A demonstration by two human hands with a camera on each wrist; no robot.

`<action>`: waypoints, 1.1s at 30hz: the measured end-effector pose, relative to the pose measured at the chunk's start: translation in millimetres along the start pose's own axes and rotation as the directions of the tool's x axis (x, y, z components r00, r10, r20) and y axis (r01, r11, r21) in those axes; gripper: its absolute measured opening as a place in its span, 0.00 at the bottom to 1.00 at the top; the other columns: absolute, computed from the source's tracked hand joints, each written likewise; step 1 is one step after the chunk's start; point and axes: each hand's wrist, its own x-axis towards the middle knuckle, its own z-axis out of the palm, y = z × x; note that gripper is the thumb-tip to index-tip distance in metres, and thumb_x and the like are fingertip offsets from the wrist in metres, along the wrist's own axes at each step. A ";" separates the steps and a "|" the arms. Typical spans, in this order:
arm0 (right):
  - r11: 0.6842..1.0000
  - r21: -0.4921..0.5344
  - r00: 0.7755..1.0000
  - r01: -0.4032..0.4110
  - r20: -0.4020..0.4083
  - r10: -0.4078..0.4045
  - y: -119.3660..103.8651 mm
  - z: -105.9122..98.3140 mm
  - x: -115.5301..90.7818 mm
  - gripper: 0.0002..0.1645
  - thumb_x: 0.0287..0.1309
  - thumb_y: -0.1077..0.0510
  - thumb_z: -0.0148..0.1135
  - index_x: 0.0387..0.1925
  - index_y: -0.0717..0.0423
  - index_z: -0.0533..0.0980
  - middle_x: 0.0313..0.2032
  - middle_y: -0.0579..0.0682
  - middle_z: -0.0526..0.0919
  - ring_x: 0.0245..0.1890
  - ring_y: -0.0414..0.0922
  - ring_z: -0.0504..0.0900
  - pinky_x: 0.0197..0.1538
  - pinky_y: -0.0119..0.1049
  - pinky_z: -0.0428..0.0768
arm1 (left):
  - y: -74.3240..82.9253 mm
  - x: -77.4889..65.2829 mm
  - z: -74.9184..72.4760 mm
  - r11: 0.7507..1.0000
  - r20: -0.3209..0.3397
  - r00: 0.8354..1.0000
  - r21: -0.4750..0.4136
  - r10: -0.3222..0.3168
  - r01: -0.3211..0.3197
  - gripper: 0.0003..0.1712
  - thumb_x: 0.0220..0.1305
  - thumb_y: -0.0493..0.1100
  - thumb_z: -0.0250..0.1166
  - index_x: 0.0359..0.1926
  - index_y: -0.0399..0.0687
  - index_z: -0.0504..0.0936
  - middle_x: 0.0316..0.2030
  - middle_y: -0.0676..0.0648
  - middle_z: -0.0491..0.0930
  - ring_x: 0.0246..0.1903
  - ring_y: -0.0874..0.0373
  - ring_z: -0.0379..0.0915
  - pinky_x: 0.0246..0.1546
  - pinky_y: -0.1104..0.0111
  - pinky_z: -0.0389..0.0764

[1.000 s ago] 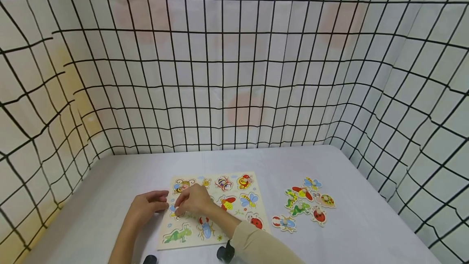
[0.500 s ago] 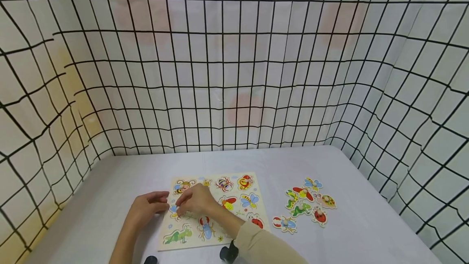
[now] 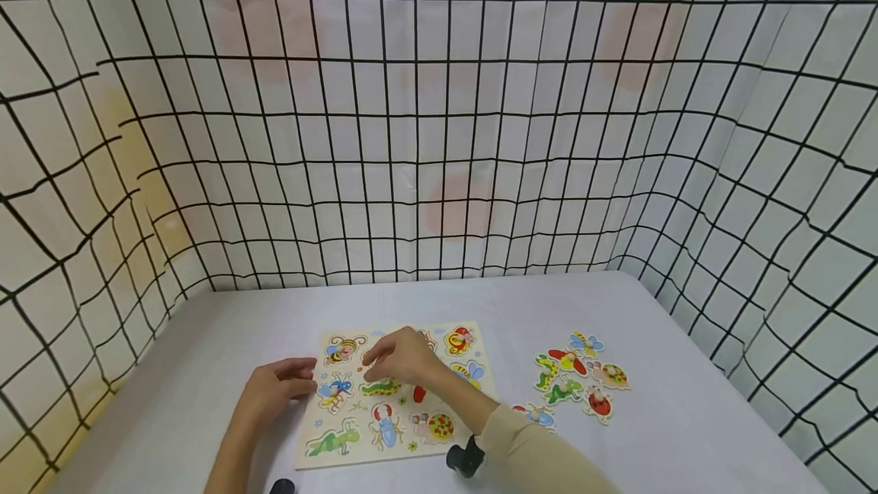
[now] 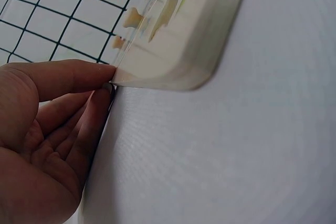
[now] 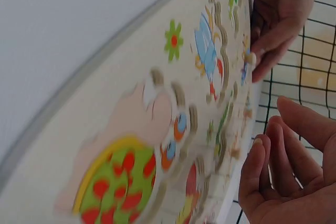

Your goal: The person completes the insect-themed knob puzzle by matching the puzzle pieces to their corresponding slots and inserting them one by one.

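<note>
A wooden insect puzzle board (image 3: 357,458) lies flat on the table. My left hand (image 3: 270,387) rests at its left edge; in the left wrist view, the fingertips (image 4: 107,74) touch the board's side near a corner. Over the upper middle of the board is my right hand (image 3: 405,357). Its fingers (image 5: 257,163) are loosely bent with nothing between them, as the right wrist view shows. A blue mosquito-like puzzle piece (image 3: 334,392) with a knob sits on the board near my left fingertips. Above it, a bee piece (image 3: 343,349) also bears a knob. My right hand covers some pictures.
Several loose knobbed insect pieces (image 3: 562,389) lie in a group right of the board, partly overlapping. My right sleeve (image 3: 542,448) hides part of a blue beetle piece (image 3: 538,416). A black grid on white walls (image 3: 439,136) surrounds the table (image 3: 672,418).
My right hand has moved away from the blue mosquito-like piece, to the right and farther back, uncovering it and a green caterpillar picture. My left hand stays in place.
</note>
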 end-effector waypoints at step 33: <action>0.981 -0.121 0.989 -0.148 -0.010 0.148 77.4 -165.4 -58.1 0.16 0.56 0.57 0.73 0.46 0.58 0.86 0.34 0.48 0.87 0.34 0.44 0.81 0.39 0.39 0.82 | 3.1 -2.7 1.2 1.000 -0.015 1.000 -0.009 -0.013 0.013 0.27 0.56 0.36 0.72 0.59 0.41 0.82 0.40 0.44 0.85 0.36 0.55 0.80 0.45 0.63 0.77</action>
